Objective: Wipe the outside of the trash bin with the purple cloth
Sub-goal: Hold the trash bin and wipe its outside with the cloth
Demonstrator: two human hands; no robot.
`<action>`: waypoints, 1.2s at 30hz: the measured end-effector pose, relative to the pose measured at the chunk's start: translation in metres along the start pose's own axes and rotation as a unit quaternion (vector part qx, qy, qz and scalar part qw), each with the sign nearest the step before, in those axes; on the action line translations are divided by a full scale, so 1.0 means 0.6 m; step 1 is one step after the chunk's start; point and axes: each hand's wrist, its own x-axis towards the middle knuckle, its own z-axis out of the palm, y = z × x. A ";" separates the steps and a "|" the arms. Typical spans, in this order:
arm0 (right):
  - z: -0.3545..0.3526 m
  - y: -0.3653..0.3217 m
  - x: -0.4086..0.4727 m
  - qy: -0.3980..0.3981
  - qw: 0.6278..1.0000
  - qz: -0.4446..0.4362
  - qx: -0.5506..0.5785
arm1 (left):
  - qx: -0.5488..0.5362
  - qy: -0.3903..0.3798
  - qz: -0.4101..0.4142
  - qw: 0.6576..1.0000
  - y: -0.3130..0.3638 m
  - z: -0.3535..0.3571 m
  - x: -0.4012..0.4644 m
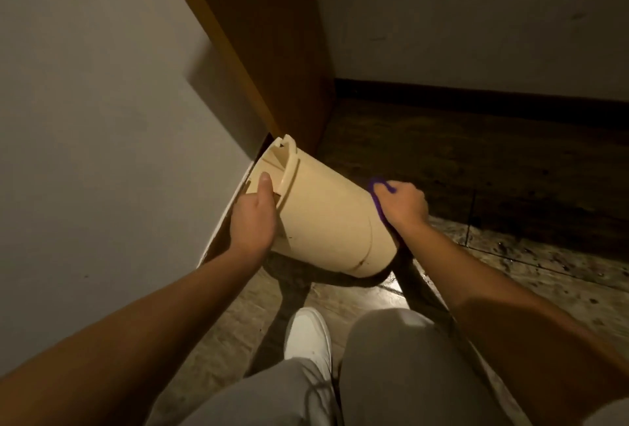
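While the cream trash bin (326, 218) is tipped over toward the wall, lifted off the tiled floor (510, 275) at its rim end, the left hand (253, 218) grips it at the lid end, thumb laid across the lid. Right hand (403, 204) presses the purple cloth (377, 202) flat against the bin's far outer side, fingers wrapped on the cloth. Bin base points toward the person's knee. White shoe (308, 337) below, wooden door frame (272, 51) behind the bin.
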 end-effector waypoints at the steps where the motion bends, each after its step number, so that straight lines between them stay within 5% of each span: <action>1: 0.004 -0.003 -0.008 0.003 0.999 -0.026 0.025 | 0.016 0.001 0.008 1.000 0.004 0.006 -0.001; 5: 0.021 -0.127 -0.033 0.009 0.977 -0.175 0.122 | 0.059 -0.009 0.044 0.997 0.021 0.014 -0.004; 10: 0.040 -0.178 -0.057 0.028 0.968 -0.221 0.113 | 0.065 -0.024 0.063 0.996 0.023 0.009 0.000; 15: 0.030 -0.062 -0.009 -0.011 0.994 -0.082 -0.072 | 0.017 0.017 0.014 1.000 -0.006 -0.014 0.017; 19: 0.010 -0.008 0.004 -0.021 0.997 -0.007 -0.080 | 0.022 0.006 0.018 1.000 -0.003 -0.007 0.016; 24: -0.030 -0.071 -0.013 0.064 0.985 -0.131 0.097 | -0.040 -0.049 -0.030 0.998 0.076 0.002 0.018; 29: -0.036 -0.131 -0.062 0.041 0.962 -0.151 0.223 | -0.080 -0.204 -0.011 0.976 0.084 0.011 -0.019; 33: 0.016 -0.153 -0.111 0.092 0.950 -0.255 0.156 | -0.133 -0.180 -0.010 0.975 0.092 0.028 -0.017; 36: 0.054 -0.140 -0.116 0.125 0.944 -0.302 -0.044 | -0.181 -0.171 -0.052 0.967 0.079 0.032 -0.010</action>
